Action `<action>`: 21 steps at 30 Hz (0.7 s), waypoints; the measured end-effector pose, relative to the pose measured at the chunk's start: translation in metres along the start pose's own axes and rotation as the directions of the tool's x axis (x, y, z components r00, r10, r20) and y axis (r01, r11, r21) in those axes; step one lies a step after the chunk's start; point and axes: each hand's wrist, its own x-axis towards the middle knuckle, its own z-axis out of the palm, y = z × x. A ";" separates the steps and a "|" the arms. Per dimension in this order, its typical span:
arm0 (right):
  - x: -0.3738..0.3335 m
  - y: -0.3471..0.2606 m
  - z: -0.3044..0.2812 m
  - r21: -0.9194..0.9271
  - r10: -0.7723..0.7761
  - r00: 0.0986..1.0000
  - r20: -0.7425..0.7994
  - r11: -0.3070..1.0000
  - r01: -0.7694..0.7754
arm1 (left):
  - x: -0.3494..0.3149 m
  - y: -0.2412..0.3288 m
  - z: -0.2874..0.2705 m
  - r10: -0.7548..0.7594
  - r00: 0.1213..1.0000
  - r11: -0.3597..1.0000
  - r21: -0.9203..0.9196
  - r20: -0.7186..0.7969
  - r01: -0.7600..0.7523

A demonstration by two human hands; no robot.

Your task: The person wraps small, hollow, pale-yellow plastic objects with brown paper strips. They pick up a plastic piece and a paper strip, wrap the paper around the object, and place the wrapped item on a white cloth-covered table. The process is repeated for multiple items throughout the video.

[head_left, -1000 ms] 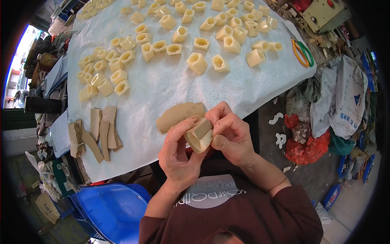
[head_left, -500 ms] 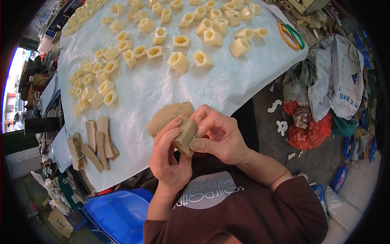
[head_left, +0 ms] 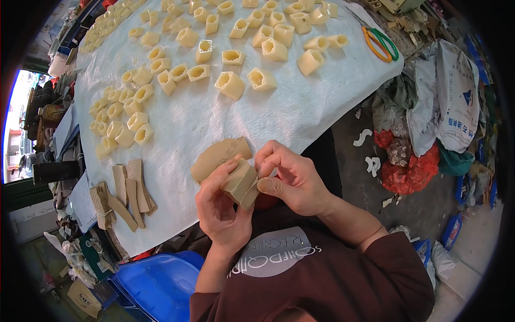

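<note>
My left hand [head_left: 222, 209] is closed around a tan, blocky piece [head_left: 240, 181] made of slabs set together, with a thin pale band [head_left: 246, 185] running across it. At the block's right edge, my right hand [head_left: 287, 180] is closed in a pinch; its fingertips hide what they grip. Just beyond the block, on the white-covered table, lies a larger rounded tan piece [head_left: 214, 160] with markings on it. My left fingers overlap its near edge.
Many hollow cream-coloured pieces [head_left: 230, 85] stand across the white sheet [head_left: 182, 123]. Tan strips [head_left: 129, 188], one bundle banded, lie at the left. Scissors with orange and green handles [head_left: 381, 45] rest far right. A blue chair [head_left: 155, 284] stands near left, red bags [head_left: 405, 172] on the floor right.
The block has tilted slightly in my left hand, and the pale band across it shows more clearly. My right thumb has shifted slightly to the right, off the block's face. The view has moved a little.
</note>
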 end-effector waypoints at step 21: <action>0.003 0.005 0.002 0.639 0.275 0.959 0.063 0.727 -0.251 | -0.006 0.001 0.006 0.000 1.000 0.999 0.037 0.027 -0.001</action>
